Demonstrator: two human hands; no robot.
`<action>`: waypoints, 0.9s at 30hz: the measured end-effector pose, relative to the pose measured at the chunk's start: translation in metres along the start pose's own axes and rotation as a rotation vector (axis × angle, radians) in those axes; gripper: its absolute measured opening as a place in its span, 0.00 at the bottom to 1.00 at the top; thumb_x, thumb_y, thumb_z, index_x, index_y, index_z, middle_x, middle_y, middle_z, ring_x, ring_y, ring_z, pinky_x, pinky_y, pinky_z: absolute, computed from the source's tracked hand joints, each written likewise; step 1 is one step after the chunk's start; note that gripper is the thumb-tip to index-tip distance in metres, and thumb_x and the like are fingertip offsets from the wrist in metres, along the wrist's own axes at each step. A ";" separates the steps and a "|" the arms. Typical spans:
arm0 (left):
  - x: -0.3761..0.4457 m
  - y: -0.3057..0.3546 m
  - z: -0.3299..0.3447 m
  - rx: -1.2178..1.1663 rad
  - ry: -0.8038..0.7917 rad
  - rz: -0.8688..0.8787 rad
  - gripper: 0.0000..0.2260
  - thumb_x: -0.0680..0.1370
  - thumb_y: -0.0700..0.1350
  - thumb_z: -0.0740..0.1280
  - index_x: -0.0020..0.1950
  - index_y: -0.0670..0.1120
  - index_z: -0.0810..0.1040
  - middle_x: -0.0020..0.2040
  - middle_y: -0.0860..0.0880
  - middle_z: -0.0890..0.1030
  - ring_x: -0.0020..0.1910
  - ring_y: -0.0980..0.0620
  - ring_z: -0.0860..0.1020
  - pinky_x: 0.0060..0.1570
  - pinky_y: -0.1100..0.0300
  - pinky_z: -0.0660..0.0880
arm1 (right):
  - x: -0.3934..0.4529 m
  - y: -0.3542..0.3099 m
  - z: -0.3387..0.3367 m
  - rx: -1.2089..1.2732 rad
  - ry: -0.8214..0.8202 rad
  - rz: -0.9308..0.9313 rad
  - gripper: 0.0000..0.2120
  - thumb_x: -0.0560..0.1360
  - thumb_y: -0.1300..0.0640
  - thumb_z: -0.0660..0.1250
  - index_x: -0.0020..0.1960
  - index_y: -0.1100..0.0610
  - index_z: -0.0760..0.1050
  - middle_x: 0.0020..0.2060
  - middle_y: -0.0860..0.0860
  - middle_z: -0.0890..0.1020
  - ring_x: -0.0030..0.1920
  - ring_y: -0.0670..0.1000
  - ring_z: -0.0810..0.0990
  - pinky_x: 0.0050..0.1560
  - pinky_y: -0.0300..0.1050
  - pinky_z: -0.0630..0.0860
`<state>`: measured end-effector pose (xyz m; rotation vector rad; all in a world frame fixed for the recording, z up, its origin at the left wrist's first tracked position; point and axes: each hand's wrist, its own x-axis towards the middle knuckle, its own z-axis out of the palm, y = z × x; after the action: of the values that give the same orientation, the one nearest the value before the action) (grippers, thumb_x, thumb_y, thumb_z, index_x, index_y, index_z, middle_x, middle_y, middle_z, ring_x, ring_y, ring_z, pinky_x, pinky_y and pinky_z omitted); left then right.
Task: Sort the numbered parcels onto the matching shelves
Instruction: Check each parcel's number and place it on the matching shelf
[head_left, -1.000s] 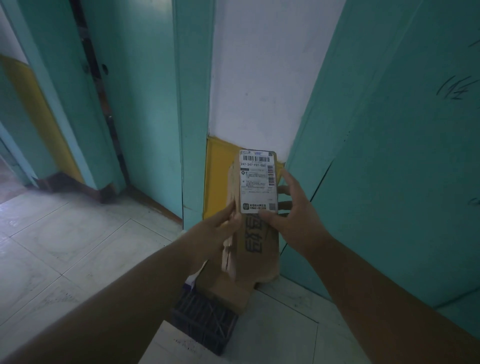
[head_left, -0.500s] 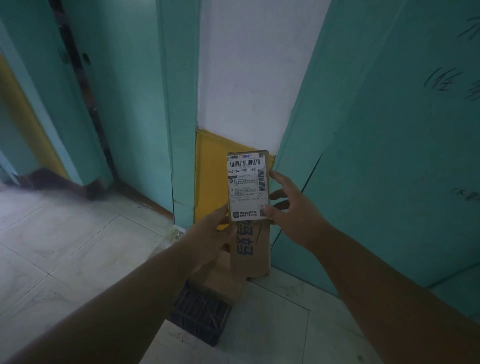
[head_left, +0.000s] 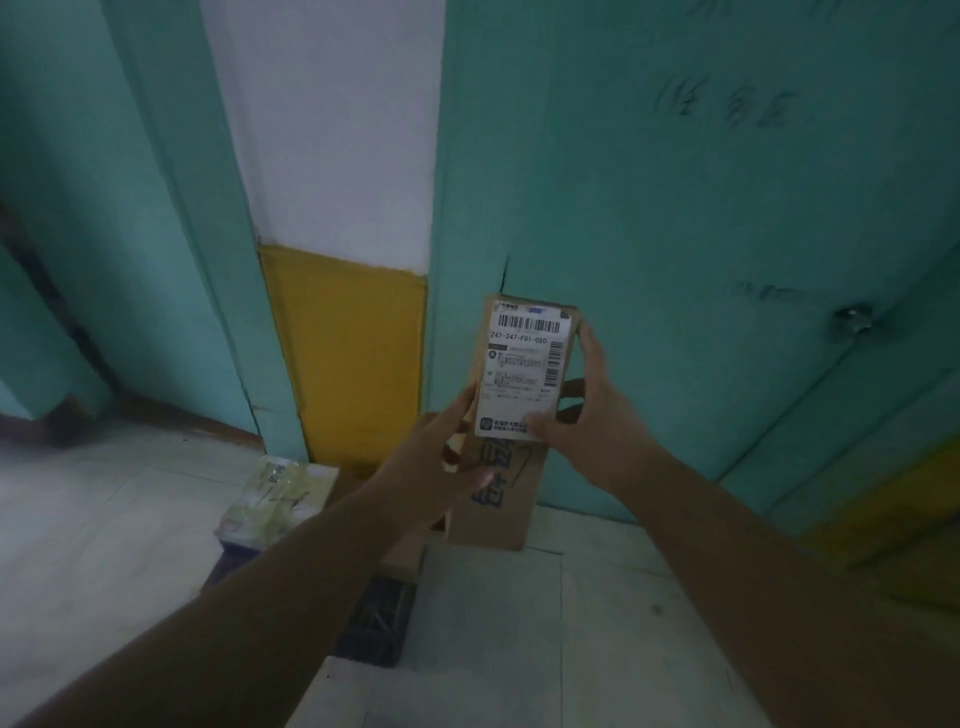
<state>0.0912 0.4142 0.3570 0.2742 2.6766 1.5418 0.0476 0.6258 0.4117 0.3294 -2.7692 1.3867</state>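
Lying on the floor at left, a pale packet awaits sorting; left hand and right hand both grasp the upright labelled parcel (no shelf visible), so placement remains.

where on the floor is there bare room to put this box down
Bare tile lies at left, between the brown skirting and the pale wrapped parcel, and below the held box by the teal door. It is crowded at the yellow panel's foot: the pale parcel, a brown carton and a dark parcel.
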 end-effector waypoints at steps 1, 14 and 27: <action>0.002 0.011 0.017 -0.006 -0.020 0.035 0.43 0.76 0.47 0.74 0.70 0.78 0.47 0.57 0.64 0.69 0.53 0.58 0.75 0.42 0.73 0.73 | -0.013 0.008 -0.016 -0.007 0.031 0.014 0.56 0.70 0.56 0.78 0.73 0.25 0.39 0.47 0.42 0.82 0.38 0.40 0.85 0.29 0.33 0.77; -0.037 0.207 0.339 -0.150 -0.444 0.328 0.37 0.79 0.34 0.68 0.72 0.71 0.58 0.59 0.54 0.79 0.47 0.63 0.79 0.43 0.72 0.74 | -0.290 0.141 -0.295 -0.159 0.468 0.278 0.57 0.70 0.54 0.79 0.66 0.17 0.37 0.39 0.43 0.86 0.35 0.45 0.85 0.34 0.48 0.83; -0.069 0.326 0.605 -0.215 -0.995 0.409 0.38 0.82 0.33 0.62 0.66 0.81 0.63 0.59 0.68 0.79 0.57 0.63 0.80 0.50 0.62 0.81 | -0.479 0.287 -0.438 -0.094 0.855 0.654 0.32 0.70 0.57 0.78 0.60 0.35 0.61 0.42 0.41 0.81 0.38 0.36 0.83 0.30 0.34 0.78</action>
<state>0.2764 1.0788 0.3292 1.2411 1.7164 1.2365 0.4277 1.2254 0.3927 -1.0068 -2.2167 1.0656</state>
